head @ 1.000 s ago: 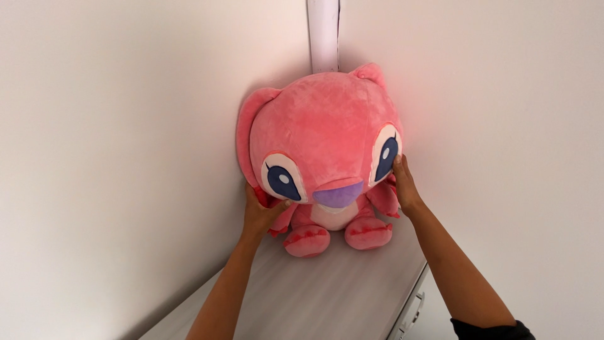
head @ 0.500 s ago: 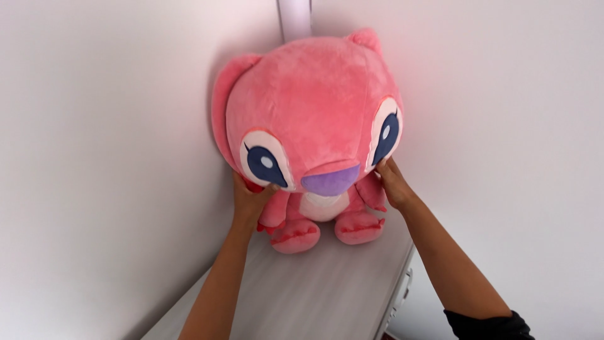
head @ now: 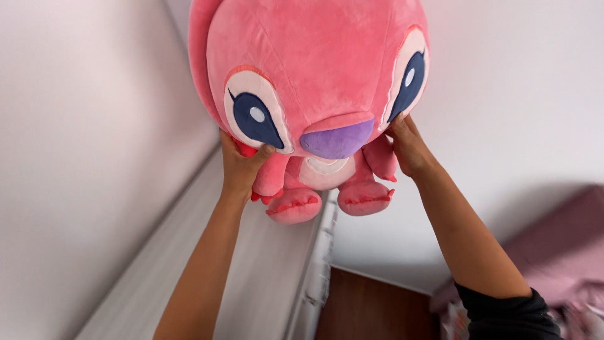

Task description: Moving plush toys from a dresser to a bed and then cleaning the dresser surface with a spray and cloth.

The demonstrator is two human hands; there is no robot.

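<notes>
A large pink plush toy (head: 314, 69) with big blue eyes and a purple nose hangs in the air in front of me, its feet above the edge of a white cabinet top (head: 264, 271). My left hand (head: 242, 167) grips it under the left cheek, thumb on the face. On the other side my right hand (head: 409, 148) presses against the right cheek just below the eye. Both arms reach up to it. The top of the toy's head is cut off by the frame.
White walls (head: 82, 126) stand to the left and behind. The cabinet's front edge (head: 318, 264) drops to a brown floor (head: 371, 308). A mauve bed or cushion (head: 560, 245) lies at the lower right.
The plush toy has been lifted off the cabinet top out of the corner and pulled towards me and to the right; both hands kept their hold on its cheeks.
</notes>
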